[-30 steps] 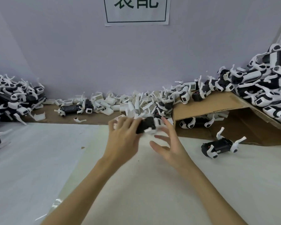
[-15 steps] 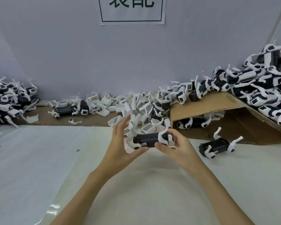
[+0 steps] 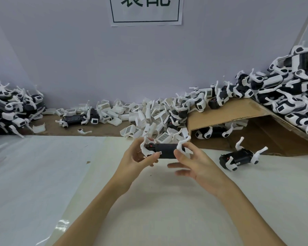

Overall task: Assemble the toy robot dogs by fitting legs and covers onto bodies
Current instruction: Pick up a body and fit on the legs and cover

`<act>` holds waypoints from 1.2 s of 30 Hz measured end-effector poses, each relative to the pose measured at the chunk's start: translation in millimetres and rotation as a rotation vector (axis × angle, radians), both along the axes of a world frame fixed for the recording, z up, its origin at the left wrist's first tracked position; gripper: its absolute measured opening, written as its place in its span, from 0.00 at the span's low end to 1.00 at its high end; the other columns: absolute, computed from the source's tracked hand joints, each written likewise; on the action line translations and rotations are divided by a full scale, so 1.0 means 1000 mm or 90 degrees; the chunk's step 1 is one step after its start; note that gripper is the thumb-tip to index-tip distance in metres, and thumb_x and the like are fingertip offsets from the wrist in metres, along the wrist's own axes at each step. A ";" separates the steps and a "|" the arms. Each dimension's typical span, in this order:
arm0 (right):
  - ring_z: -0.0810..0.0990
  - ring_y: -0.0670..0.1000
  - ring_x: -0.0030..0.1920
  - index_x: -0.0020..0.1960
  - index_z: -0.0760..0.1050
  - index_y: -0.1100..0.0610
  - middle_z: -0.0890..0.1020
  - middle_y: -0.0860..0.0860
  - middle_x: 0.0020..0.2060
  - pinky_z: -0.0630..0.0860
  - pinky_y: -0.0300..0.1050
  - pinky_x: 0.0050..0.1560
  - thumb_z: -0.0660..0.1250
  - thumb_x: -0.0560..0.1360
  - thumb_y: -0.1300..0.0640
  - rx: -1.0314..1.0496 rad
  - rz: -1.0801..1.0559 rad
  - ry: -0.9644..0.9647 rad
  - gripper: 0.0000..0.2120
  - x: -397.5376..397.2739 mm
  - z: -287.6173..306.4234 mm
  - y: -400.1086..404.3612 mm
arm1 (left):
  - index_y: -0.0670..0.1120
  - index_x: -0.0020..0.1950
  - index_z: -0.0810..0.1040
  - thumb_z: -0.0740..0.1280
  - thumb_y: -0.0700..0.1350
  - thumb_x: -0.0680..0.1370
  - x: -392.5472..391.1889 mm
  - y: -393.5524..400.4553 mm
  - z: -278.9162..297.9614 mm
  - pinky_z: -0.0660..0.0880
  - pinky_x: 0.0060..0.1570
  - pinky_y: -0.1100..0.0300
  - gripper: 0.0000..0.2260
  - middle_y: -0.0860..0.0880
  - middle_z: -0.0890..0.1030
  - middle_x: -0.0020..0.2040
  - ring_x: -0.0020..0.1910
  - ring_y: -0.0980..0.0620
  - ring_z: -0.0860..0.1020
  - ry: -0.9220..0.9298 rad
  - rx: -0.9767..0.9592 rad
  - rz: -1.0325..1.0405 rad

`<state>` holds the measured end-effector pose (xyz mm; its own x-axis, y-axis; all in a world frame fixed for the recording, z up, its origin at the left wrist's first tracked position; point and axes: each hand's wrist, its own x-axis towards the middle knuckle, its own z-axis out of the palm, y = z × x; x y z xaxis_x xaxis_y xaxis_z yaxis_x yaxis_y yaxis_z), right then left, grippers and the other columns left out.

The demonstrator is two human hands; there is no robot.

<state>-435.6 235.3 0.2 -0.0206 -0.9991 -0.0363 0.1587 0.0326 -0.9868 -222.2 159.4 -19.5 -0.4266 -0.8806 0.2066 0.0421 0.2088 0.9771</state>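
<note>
Toy dog body [image 3: 164, 150]: black, with white legs, held above the worktop [image 3: 43, 174].
Left hand [image 3: 138, 157]: fingers curled round its left end.
Right hand [image 3: 194, 162]: thumb on its right end, fingers spread beneath.
Worktop: pale sheet, cardboard [image 3: 226, 110] behind.
Wall [image 3: 78, 59]: lilac-grey, with a printed sign [image 3: 146, 10].

Left hand [image 3: 135, 159], right hand [image 3: 196, 164] grip black dog body [image 3: 165, 150] above table [image 3: 43, 174].

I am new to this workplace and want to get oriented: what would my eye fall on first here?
First, the left hand and right hand holding a black toy dog body with white legs at centre. Then the heap of assembled dogs on the cardboard at right, and the loose white covers along the wall.
</note>
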 end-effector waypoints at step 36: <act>0.84 0.54 0.53 0.70 0.77 0.53 0.85 0.55 0.54 0.78 0.51 0.59 0.66 0.80 0.38 -0.136 -0.014 0.035 0.25 0.007 -0.001 -0.001 | 0.50 0.66 0.84 0.57 0.65 0.86 -0.003 0.003 0.001 0.78 0.57 0.48 0.25 0.40 0.87 0.55 0.48 0.42 0.85 0.065 0.098 -0.026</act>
<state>-428.3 234.0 -0.9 -0.0382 -0.9833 0.1779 0.1031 -0.1809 -0.9781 -224.9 162.2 -18.5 -0.4462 -0.8875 0.1151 0.1487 0.0533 0.9874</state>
